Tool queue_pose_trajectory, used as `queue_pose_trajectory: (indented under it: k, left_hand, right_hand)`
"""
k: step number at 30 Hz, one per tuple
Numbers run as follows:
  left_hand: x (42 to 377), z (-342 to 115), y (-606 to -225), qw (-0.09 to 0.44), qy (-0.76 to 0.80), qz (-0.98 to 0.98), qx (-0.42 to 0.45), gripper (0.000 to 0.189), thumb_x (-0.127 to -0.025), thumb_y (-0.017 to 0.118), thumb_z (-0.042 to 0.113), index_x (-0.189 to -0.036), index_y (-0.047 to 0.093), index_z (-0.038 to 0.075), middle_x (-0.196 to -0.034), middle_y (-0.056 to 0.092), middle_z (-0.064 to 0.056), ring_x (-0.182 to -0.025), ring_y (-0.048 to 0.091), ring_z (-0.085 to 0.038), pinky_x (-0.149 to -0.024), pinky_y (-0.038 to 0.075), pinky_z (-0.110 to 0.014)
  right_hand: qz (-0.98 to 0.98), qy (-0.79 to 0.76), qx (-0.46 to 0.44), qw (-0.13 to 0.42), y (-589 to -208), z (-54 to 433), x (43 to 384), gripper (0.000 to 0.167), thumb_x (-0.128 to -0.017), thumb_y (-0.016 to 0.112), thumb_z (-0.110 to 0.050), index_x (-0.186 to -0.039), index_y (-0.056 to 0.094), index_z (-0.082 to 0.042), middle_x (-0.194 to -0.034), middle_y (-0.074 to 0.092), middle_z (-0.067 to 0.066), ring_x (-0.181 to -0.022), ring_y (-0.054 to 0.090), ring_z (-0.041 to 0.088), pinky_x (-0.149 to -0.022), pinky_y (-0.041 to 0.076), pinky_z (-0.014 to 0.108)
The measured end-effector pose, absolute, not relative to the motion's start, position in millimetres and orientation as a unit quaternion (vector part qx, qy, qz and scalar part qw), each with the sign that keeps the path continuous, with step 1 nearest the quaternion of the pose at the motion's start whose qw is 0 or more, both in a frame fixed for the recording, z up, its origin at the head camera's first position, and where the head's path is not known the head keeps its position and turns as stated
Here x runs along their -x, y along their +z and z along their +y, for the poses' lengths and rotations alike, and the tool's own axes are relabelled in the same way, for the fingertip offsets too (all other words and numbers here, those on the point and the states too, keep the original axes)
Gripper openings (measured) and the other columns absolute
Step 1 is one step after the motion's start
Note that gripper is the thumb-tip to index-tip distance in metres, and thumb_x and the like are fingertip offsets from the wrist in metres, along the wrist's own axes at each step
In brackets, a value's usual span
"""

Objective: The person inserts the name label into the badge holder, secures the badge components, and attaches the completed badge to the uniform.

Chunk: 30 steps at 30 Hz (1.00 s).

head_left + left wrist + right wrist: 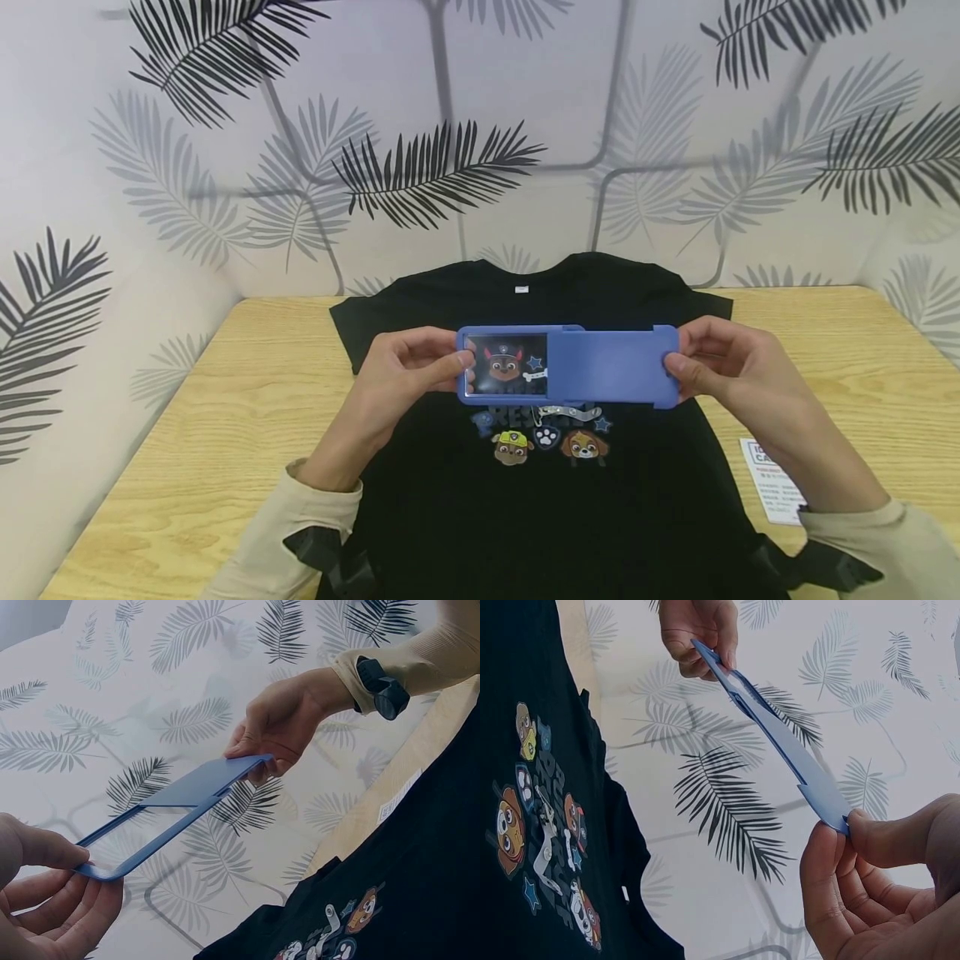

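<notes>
A blue plastic card holder (pixel 611 367) is held level above a black T-shirt (pixel 600 525), its solid sliding cover drawn out to the right. Through its see-through window part of the shirt's cartoon print shows. My left hand (pixel 401 379) pinches the window end between thumb and fingers. At the other end, the cover's outer edge is pinched by my right hand (pixel 738 371). In the left wrist view the holder (pixel 202 781) slants between both hands, and its window looks clear. The right wrist view shows the holder (pixel 791 754) nearly edge-on.
The T-shirt lies spread on a wood-grain table (pixel 225 450), its neckline toward the back wall. A white printed card (pixel 772 487) lies to the right of the shirt, partly behind my right forearm. Leaf-patterned cloth or paper (pixel 525 100) covers the wall behind.
</notes>
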<state>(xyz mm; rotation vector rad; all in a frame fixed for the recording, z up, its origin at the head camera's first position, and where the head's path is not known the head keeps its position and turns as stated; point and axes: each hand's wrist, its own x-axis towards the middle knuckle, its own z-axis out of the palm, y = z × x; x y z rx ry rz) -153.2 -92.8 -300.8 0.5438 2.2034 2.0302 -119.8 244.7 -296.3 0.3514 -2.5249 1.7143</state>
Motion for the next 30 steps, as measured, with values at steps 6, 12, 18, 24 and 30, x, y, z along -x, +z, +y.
queue_pose_trajectory:
  k: [6, 12, 18, 24, 30]
  left_hand:
    - [152.9, -92.3, -299.6, 0.048, 0.667, 0.722, -0.177, 0.025, -0.088, 0.068, 0.005, -0.110, 0.066, -0.008, -0.099, 0.069, -0.016, -0.083, 0.069, -0.025, -0.080, 0.057, -0.040]
    - [153.3, -92.3, -300.1, 0.050, 0.668, 0.721, -0.176, 0.025, -0.088, 0.068, 0.006, -0.109, 0.066, -0.008, -0.098, 0.070, -0.016, -0.086, 0.068, -0.034, -0.080, 0.057, -0.040]
    - [154.0, -93.1, -301.8, 0.050, 0.668, 0.722, -0.176, 0.026, -0.088, 0.068, 0.007, -0.110, 0.066, -0.008, -0.098, 0.070, -0.016, -0.085, 0.069, -0.032, -0.080, 0.057, -0.040]
    - [153.7, -92.9, -301.3, 0.047, 0.670, 0.720, -0.174, 0.025, -0.088, 0.068, 0.006, -0.109, 0.066, -0.008, -0.097, 0.070, -0.015, -0.085, 0.068, -0.034, -0.080, 0.057, -0.040]
    - [153.6, -92.8, -300.8, 0.046, 0.672, 0.718, -0.173, 0.025, -0.088, 0.068, 0.006, -0.109, 0.066, -0.008, -0.097, 0.070, -0.015, -0.087, 0.068, -0.038, -0.079, 0.057, -0.040]
  right_hand:
    - [-0.818, 0.563, -0.114, 0.035, -295.7, 245.9, 119.8, 0.009, -0.094, 0.062, -0.006, -0.099, 0.057, -0.003, -0.082, 0.062, 0.001, -0.070, 0.066, 0.019, -0.067, 0.056, 0.026]
    - [-0.817, 0.564, -0.110, 0.037, -295.1, 246.7, 119.9, 0.007, -0.093, 0.062, -0.003, -0.099, 0.057, -0.003, -0.083, 0.062, 0.000, -0.069, 0.065, 0.017, -0.067, 0.056, 0.025]
    - [-0.817, 0.565, -0.112, 0.037, -295.2, 247.1, 120.2, 0.007, -0.093, 0.062, -0.002, -0.099, 0.057, -0.003, -0.083, 0.062, 0.000, -0.069, 0.065, 0.017, -0.066, 0.056, 0.025]
    - [-0.805, 0.579, -0.122, 0.035, -295.6, 247.4, 120.7, 0.006, -0.093, 0.063, -0.003, -0.097, 0.058, -0.004, -0.081, 0.062, 0.001, -0.067, 0.065, 0.017, -0.066, 0.056, 0.025]
    - [-0.810, 0.572, -0.123, 0.039, -295.7, 247.4, 120.9, 0.008, -0.092, 0.063, -0.004, -0.098, 0.058, -0.003, -0.082, 0.061, 0.002, -0.067, 0.065, 0.018, -0.066, 0.056, 0.025]
